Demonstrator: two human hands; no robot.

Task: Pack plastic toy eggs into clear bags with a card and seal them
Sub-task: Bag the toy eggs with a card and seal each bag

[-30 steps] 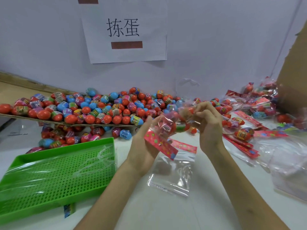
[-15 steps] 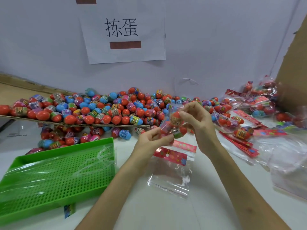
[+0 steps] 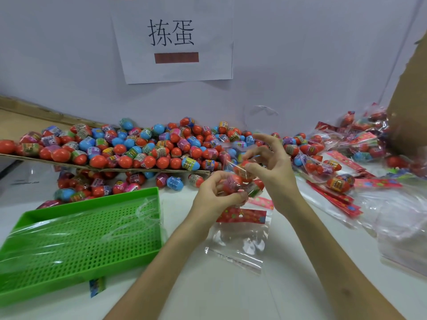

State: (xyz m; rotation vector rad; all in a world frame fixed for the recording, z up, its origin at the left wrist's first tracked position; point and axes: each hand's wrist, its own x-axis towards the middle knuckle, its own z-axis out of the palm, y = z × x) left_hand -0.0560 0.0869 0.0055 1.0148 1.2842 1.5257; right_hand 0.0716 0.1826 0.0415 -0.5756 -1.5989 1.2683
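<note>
A clear bag holding several toy eggs is gripped between both hands above the table. My left hand holds it from below, fingers curled around the eggs. My right hand pinches the bag's upper part with thumb and forefinger, the other fingers spread. Under the hands lies an empty clear bag with a red patterned card flat on the white table. A big heap of loose red, blue and pink eggs fills the back of the table.
A green perforated tray covered in clear film lies at the left front. Filled bags and red cards are piled at the right, loose clear bags nearer me. A brown cardboard box wall stands at far right.
Both hands brought the bag of eggs lower and a little left. The red card end that stuck out from my left hand no longer shows there. My right fingers have spread.
</note>
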